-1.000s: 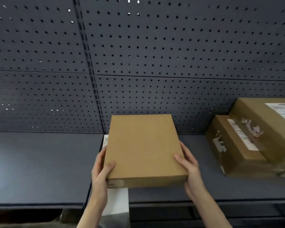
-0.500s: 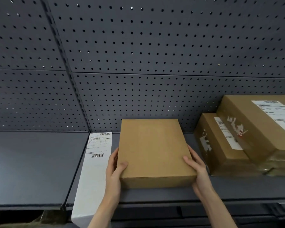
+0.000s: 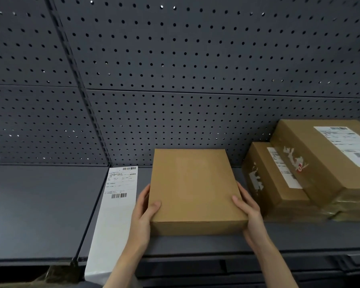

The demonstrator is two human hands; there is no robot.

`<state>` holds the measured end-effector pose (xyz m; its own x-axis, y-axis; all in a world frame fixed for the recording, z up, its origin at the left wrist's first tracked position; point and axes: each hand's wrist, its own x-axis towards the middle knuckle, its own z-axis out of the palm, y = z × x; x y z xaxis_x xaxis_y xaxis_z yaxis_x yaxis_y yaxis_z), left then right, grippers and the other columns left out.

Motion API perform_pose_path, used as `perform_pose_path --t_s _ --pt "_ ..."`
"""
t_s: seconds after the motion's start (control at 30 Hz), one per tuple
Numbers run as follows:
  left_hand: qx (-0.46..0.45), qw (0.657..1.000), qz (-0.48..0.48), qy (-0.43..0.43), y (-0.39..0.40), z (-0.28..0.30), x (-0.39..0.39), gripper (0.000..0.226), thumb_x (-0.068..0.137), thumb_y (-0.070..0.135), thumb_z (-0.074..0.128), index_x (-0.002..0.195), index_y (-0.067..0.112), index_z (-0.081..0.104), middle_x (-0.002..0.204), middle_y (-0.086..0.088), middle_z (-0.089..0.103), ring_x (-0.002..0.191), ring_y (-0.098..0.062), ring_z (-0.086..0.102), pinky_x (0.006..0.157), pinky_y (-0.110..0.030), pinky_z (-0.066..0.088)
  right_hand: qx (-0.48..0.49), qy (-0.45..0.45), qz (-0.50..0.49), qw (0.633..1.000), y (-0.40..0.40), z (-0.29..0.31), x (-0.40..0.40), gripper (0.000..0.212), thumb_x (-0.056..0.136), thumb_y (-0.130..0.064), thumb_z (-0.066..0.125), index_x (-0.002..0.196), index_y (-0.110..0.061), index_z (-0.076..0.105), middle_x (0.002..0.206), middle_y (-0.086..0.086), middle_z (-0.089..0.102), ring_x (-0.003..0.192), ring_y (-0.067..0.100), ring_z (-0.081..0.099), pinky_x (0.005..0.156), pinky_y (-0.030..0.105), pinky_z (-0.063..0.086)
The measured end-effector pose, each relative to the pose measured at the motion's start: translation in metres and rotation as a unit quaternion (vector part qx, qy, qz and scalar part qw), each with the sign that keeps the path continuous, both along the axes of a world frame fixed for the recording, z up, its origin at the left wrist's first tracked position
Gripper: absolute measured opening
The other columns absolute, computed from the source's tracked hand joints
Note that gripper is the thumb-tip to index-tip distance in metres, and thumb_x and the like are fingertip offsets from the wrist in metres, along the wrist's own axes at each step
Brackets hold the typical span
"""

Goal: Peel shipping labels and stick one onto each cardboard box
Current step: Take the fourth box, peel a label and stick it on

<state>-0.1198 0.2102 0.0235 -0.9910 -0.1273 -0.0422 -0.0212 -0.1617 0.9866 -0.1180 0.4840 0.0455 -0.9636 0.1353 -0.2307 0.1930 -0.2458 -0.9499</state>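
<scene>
On the dark grey shelf (image 3: 40, 206), our left hand (image 3: 142, 213) and right hand (image 3: 248, 210) clasp the plain brown cardboard box (image 3: 193, 188), fingers holding its sides, squaring it beside the long white label sheet (image 3: 116, 204).

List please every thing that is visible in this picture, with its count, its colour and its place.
Plain box: 1, brown, no label on top, middle of shelf, held at both sides.
Labelled boxes: at least 2, brown with white labels, stacked at right.
Label strip: 1, white with barcodes, left of plain box, hanging over the shelf edge.
Shelf: grey, across the view.
Pegboard: grey, behind the shelf.
Left hand: on box's left side.
Right hand: on box's right side.
</scene>
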Motion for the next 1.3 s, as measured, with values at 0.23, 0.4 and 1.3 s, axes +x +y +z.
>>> perform_pose_path --t_s 0.23,0.4,1.3 --pt "-0.111 0.991 -0.074 0.001 -0.043 0.01 -0.013 0.048 0.084 0.028 0.072 0.131 0.028 0.06 0.133 0.009 0.064 0.121 0.001 0.059 0.092 -0.014 0.049 0.254 0.076 0.0 0.964 -0.001 0.022 0.005 0.063 0.083 -0.023 0.084 0.14 -0.024 0.057 0.131 -0.022 0.056 0.119 -0.006 0.052 0.105 0.03 0.045" --pt "-0.292 0.95 -0.103 0.048 -0.091 0.026 -0.019 0.044 0.087 0.046 0.058 0.128 0.032 0.062 0.135 0.02 0.057 0.124 0.002 0.052 0.102 -0.021 0.041 0.497 0.181 -0.014 0.849 -0.032 0.031 -0.002 0.042 0.089 -0.029 0.078 0.128 -0.02 0.065 0.137 -0.012 0.056 0.134 0.005 0.046 0.116 0.034 0.033" --pt "-0.437 0.881 -0.14 0.114 -0.205 -0.029 0.0 0.037 0.083 0.051 0.07 0.109 0.025 0.076 0.134 0.015 0.061 0.132 0.003 0.049 0.112 -0.024 0.039 0.681 0.368 0.278 0.568 -0.245 -0.044 0.075 0.044 0.1 -0.044 0.047 0.13 -0.019 0.068 0.143 -0.003 0.063 0.137 0.012 0.054 0.104 0.025 0.051"
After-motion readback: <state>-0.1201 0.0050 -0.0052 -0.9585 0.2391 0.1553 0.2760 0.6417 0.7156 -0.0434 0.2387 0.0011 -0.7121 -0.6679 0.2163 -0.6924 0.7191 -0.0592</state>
